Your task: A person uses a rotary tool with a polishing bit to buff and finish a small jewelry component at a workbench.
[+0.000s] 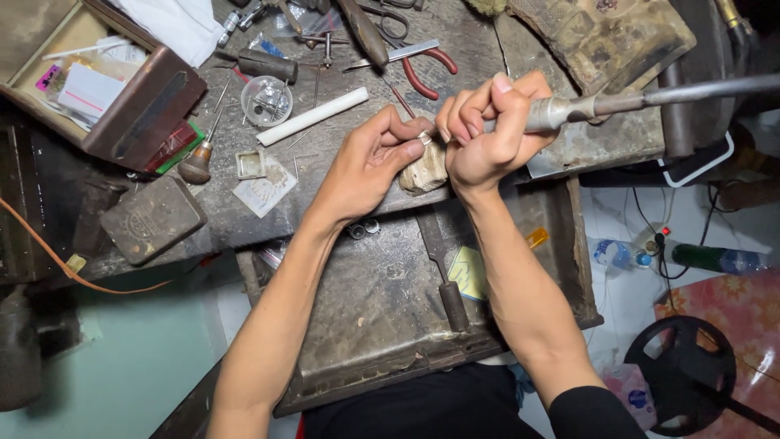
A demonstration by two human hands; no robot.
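Seen from above, at centre frame, the right hand [486,130] has its grip closed around a metal rotary handpiece [569,110] whose shaft runs to the right edge. The left hand [375,158] pinches a tiny pale piece [424,138] at the tool's tip, over a worn wooden peg [425,172] on the cluttered grey counter [341,146]. Just above lie a white rod [313,116] and red-handled pliers [418,65]. A clear round dish [266,101] holds small metal bits. At upper left, a brown wooden box [134,106] holds papers. Below, an open metal drawer [390,301] holds a dark-handled tool [447,284].
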